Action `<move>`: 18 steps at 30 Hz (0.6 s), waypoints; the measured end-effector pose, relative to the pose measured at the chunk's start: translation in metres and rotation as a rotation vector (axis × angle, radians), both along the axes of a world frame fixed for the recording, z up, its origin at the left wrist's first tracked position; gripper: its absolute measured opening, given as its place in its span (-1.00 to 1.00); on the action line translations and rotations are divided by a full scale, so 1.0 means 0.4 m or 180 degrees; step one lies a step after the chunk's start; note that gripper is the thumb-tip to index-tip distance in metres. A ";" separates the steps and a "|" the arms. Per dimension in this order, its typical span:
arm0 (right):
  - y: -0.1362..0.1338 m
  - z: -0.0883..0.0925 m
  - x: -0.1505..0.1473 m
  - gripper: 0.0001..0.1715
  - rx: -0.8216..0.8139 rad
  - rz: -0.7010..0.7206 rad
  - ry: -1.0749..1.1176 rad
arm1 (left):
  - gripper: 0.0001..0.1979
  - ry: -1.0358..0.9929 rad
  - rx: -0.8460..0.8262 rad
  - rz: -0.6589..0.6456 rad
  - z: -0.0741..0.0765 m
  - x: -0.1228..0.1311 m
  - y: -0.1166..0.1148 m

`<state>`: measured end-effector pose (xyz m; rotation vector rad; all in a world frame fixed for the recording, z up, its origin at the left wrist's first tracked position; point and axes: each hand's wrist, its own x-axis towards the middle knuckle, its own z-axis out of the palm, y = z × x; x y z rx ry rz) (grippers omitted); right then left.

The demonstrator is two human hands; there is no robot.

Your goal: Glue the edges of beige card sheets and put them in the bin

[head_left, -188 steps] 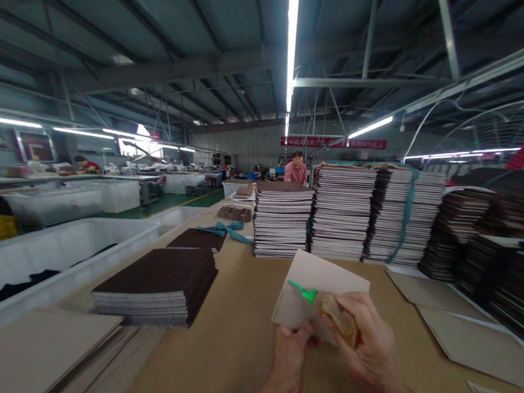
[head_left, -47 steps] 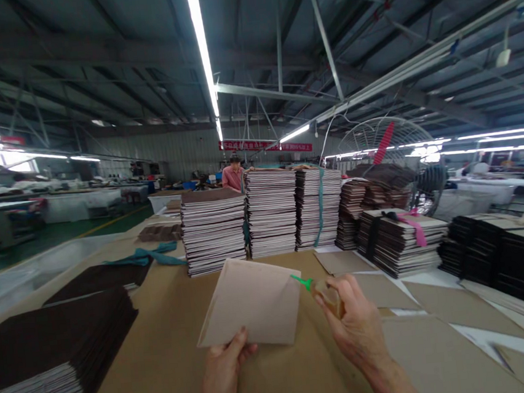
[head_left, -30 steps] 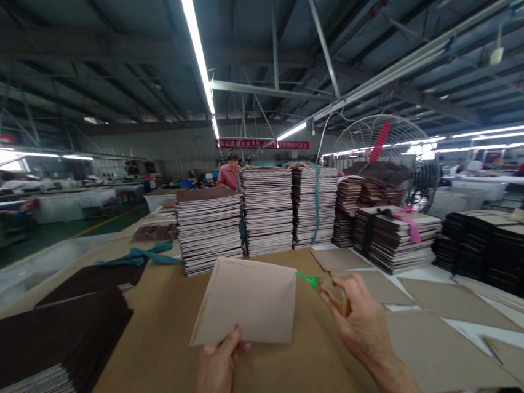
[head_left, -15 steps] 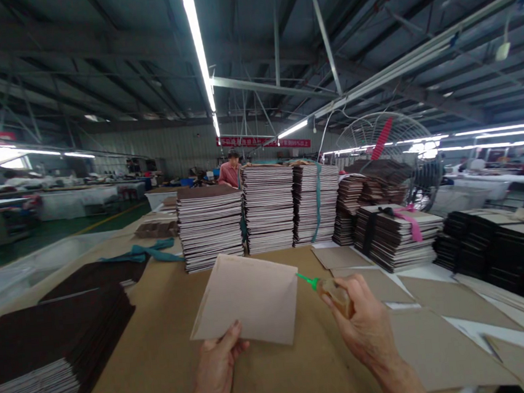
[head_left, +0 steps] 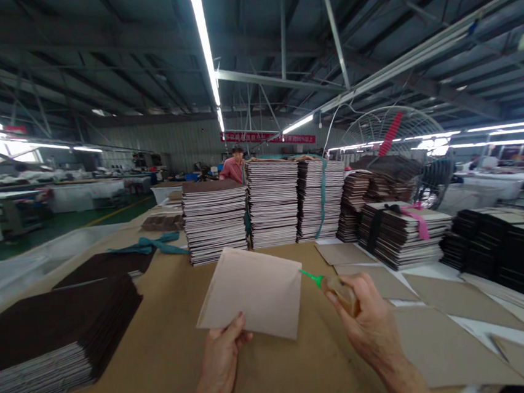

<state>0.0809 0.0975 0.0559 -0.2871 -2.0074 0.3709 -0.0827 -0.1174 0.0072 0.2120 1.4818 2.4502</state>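
Note:
My left hand [head_left: 222, 356] pinches the near edge of a pale square cardboard sheet [head_left: 252, 291] and holds it tilted above the brown table [head_left: 167, 366]. My right hand [head_left: 370, 328] is closed round a small amber glue bottle [head_left: 340, 291]. Its green nozzle [head_left: 312, 276] touches the sheet's right edge.
Tall stacks of dark-covered boards [head_left: 263, 205] stand across the back of the table, some tied with teal or pink strap. A low dark stack [head_left: 48, 337] lies at my left. Loose cardboard pieces [head_left: 443, 346] lie at the right. A person in a pink shirt [head_left: 235, 168] stands behind the stacks.
Over the last second the hands, sheet and bottle have kept almost the same pose, the nozzle staying at the sheet's right edge. Earlier the nozzle was over the sheet's face.

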 end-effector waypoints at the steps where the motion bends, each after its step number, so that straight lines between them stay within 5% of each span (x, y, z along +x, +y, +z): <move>1: -0.001 -0.003 0.001 -0.72 0.0013 0.0010 -0.0024 | -0.57 -0.0002 0.0012 0.0011 0.001 0.000 0.000; 8: -0.005 -0.020 0.004 -0.70 -0.0265 0.0169 0.0229 | -0.56 -0.0095 0.0067 0.0037 0.004 0.001 0.002; 13: -0.003 0.000 0.009 -0.60 -0.0972 0.0084 0.0755 | -0.64 -0.0223 0.0133 0.0015 -0.014 -0.014 -0.001; 18: -0.008 -0.036 0.025 -0.57 -0.1200 0.0331 0.0359 | -0.67 -0.0311 0.0249 0.0073 -0.020 -0.022 0.001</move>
